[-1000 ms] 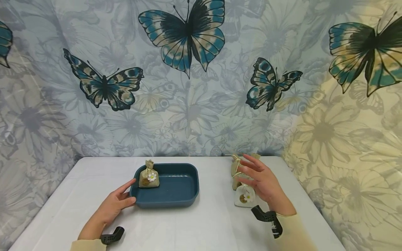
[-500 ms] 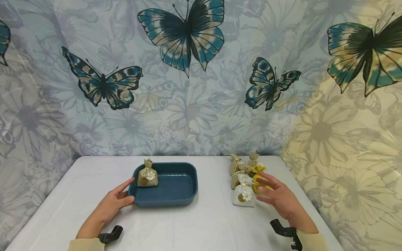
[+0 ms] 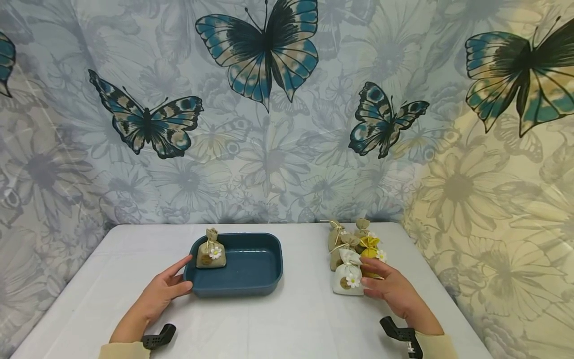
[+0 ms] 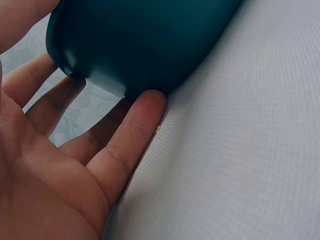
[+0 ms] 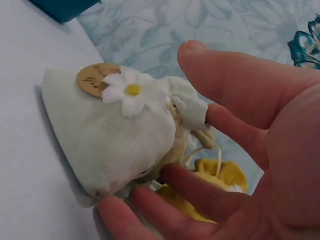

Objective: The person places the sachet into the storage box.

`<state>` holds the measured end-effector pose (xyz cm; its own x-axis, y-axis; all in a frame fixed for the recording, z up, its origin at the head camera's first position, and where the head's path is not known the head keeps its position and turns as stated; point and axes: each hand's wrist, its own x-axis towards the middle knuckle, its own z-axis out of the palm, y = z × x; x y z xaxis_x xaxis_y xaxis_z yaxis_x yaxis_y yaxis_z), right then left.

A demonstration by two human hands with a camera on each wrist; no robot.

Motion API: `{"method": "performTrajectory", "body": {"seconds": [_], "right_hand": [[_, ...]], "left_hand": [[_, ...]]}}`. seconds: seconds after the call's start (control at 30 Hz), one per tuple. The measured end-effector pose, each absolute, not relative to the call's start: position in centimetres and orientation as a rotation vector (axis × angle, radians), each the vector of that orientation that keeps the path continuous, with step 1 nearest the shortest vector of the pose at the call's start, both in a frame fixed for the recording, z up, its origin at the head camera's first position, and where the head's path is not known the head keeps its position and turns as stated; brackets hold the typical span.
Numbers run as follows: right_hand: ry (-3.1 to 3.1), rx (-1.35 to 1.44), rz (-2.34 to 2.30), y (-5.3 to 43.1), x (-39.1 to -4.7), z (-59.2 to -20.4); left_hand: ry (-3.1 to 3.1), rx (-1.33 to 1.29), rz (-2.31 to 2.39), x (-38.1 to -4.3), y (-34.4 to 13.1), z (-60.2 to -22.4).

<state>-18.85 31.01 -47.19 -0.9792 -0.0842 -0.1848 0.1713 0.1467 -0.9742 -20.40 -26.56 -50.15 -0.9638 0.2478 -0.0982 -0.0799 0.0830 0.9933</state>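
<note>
1. Backdrop: pale floral cloth (image 3: 273, 169) at the far side, printed with dark blue butterflies (image 3: 262, 52); its right part looks yellowish.
2. Table (image 3: 305, 319): covered in white, spanning the near part of the scene.
3. Blue dish (image 3: 253, 271): rectangular with rounded corners, left of the table's middle.
4. Hands: left hand (image 3: 163, 290) at the dish's left end, thumb and fingers extended and apart, tips touching its outer wall. Right hand (image 3: 394, 289) on the right side of the table, fingers spread wide around the white pouch's right side; cannot tell which fingertips touch it.
5. Pouches: white pouch (image 3: 344, 273) nearest in the right-hand cluster. Beige pouches (image 3: 335, 239) behind it, two on the left, one at far right; yellow pouch (image 3: 369, 243) right of them, partly hidden by the right hand. Tan pouch (image 3: 211, 257) upright inside the dish, left end.
6. Trimmings: white daisy (image 3: 353, 280) and round brown tag (image 3: 345, 283) on the white pouch's front.
</note>
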Motion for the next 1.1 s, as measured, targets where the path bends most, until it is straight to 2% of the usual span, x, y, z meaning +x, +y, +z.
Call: {"method": "performTrajectory", "body": {"seconds": [0.33, 0.87, 1.1], "right_hand": [[2.317, -0.089, -1.84, 31.0, -19.3, -48.2], [2.554, 0.075, -1.712, 29.2, -19.4, -48.7], [2.79, -0.026, -1.41, 28.6, -19.3, -48.8]], "left_hand": [[2.15, 0.155, 1.938, -20.5, -26.7, -50.2], [2.121, 0.17, 1.957, -20.4, -26.5, -49.9], [2.146, 0.141, 1.937, -20.5, -26.7, -50.4]]}}
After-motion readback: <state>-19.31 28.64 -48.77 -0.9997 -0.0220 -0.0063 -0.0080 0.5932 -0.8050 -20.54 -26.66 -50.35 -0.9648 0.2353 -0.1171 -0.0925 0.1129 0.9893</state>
